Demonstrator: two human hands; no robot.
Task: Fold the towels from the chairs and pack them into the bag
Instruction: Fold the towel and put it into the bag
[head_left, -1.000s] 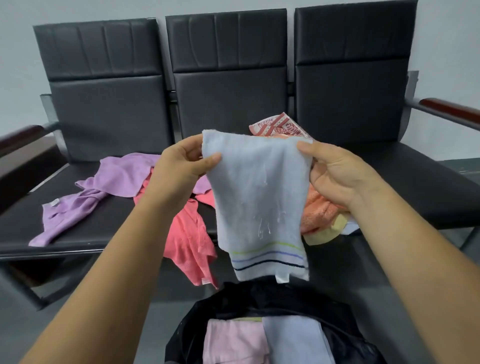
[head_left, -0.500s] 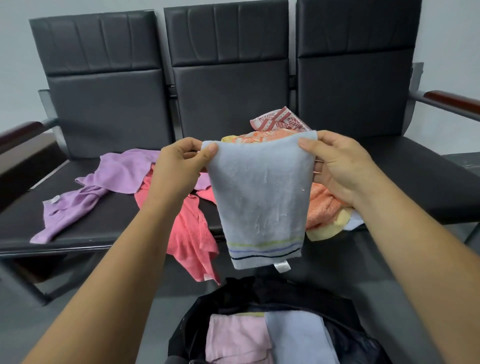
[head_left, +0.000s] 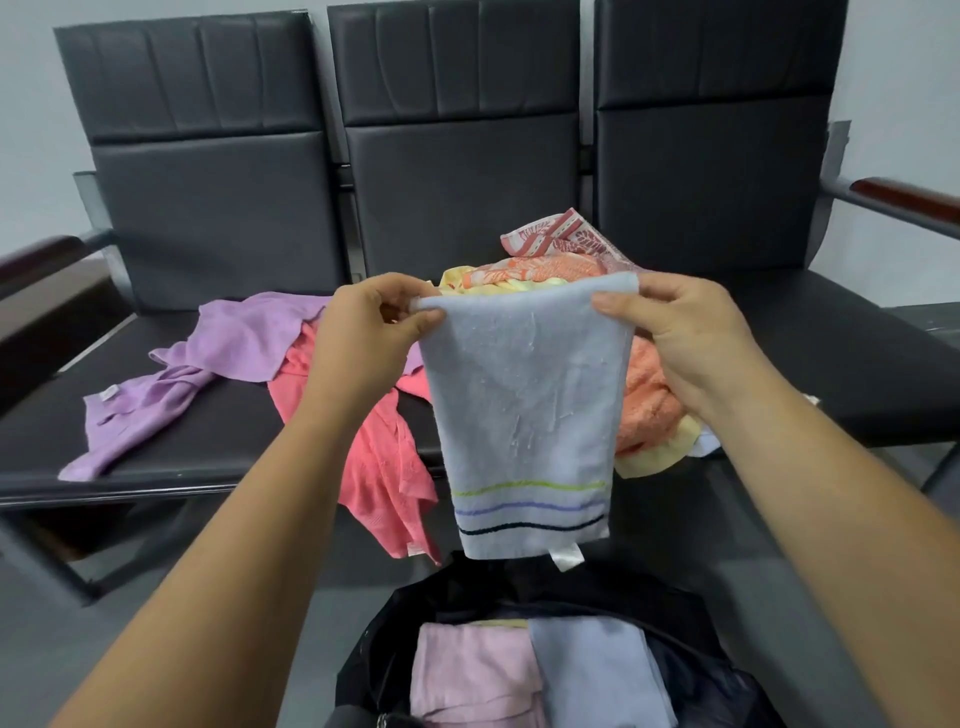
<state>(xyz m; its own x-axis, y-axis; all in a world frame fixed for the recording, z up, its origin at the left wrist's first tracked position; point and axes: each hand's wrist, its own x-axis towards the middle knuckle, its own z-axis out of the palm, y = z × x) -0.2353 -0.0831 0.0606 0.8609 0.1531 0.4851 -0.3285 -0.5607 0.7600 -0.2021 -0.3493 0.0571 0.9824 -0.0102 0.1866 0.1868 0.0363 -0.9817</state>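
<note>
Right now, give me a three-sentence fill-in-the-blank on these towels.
The left hand and right hand pinch the held towel by its top corners; it is light ___.
In the bag, a folded blue towel lies beside a ___ one.
The purple towel lies on the ___ chair.
Missing: blue; pink; left.

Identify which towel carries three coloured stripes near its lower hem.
The light blue towel, pinched at its top corners by the left hand and right hand. The purple towel and coral towel on the seats show no stripes.
</note>
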